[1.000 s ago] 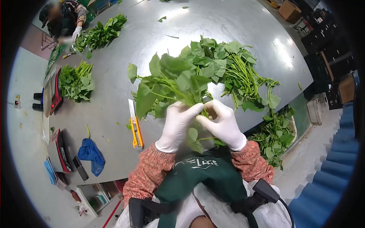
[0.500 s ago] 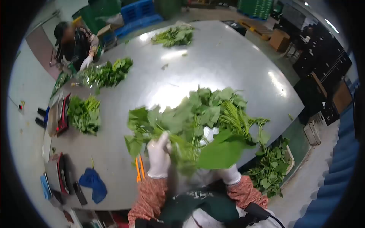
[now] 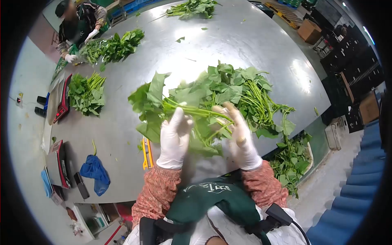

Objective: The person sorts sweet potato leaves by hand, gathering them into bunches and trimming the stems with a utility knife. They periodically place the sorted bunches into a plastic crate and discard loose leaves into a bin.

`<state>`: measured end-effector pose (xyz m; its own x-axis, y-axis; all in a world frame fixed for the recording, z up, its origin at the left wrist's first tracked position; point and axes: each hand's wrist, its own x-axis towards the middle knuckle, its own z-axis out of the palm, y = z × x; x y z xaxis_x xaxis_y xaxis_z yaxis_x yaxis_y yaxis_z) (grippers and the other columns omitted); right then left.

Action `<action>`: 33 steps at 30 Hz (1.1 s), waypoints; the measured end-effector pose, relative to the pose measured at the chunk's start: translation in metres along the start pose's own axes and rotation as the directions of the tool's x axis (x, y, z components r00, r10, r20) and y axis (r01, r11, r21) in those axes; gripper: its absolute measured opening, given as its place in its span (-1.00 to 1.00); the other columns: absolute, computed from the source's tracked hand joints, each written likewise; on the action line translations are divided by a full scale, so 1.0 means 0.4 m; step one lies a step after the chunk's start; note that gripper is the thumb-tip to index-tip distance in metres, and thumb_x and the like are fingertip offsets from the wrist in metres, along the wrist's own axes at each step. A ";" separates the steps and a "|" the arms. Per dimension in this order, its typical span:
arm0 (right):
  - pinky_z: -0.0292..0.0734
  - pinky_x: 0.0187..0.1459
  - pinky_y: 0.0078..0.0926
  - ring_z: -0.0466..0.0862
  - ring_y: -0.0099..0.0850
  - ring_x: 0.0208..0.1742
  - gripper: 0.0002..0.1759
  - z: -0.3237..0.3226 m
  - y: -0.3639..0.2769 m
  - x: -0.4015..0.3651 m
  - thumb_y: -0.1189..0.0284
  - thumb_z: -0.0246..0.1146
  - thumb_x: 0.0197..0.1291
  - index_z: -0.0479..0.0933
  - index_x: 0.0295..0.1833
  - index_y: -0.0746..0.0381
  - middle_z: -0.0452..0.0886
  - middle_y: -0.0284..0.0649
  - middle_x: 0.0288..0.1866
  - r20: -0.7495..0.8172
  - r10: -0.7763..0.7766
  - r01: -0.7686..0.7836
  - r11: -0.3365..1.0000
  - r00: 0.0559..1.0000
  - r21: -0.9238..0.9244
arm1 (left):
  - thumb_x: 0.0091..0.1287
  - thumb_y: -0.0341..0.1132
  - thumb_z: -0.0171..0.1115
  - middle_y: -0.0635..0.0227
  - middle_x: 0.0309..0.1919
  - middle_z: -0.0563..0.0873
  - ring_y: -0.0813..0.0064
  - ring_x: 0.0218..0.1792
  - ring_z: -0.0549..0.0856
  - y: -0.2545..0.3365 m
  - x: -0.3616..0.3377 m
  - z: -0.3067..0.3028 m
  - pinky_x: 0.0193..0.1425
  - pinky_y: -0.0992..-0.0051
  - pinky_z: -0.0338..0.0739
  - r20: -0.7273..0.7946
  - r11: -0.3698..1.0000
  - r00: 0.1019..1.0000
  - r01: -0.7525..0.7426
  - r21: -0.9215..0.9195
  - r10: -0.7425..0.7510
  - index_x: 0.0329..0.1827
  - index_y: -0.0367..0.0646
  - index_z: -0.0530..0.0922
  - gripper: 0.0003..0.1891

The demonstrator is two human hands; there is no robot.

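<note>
My left hand [image 3: 175, 139], in a white glove, is closed around a bunch of leafy green stems [image 3: 194, 109]. Broad leaves [image 3: 149, 100] stick out of it to the left, and the stems run across to the right. My right hand [image 3: 241, 136], also gloved and slightly blurred, has its fingers stretched out, with the stem ends against its palm. Just beyond both hands, a larger heap of the same greens [image 3: 257, 96] lies on the metal table [image 3: 261, 36], its stems towards the right.
An orange-handled tool [image 3: 147, 153] lies left of my hands. Further left are red scales [image 3: 63, 100], a bunch of greens [image 3: 86, 93] and a blue cloth [image 3: 96, 173]. A co-worker [image 3: 79, 26] handles greens at the far left. A crate of greens [image 3: 292, 163] stands below the right edge.
My right hand has come up from beneath a large leaf to the stem ends. The stems in my left hand now lie more level, and the view has tilted downward.
</note>
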<state>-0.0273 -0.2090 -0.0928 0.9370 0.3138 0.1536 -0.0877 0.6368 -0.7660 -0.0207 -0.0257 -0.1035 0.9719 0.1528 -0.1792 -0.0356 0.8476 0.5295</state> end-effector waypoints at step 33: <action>0.59 -0.22 -0.44 0.65 -0.28 -0.40 -0.83 -0.059 -0.164 -0.110 0.46 0.18 0.13 0.57 -0.35 0.36 0.62 -0.08 -0.41 0.017 0.204 -0.119 0.632 0.979 -0.766 | 0.44 -0.32 0.21 0.46 -0.41 0.54 0.66 -0.42 0.46 0.105 0.018 -0.032 -0.30 0.58 0.36 -0.060 0.974 0.991 -0.106 0.202 0.121 -0.09 -0.33 0.59 -0.80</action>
<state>-0.0549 -0.2812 -0.0640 0.8936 0.4489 0.0041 0.0922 -0.1745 -0.9803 -0.0182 0.0175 -0.0932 0.9448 0.2840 -0.1632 -0.0910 0.7061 0.7022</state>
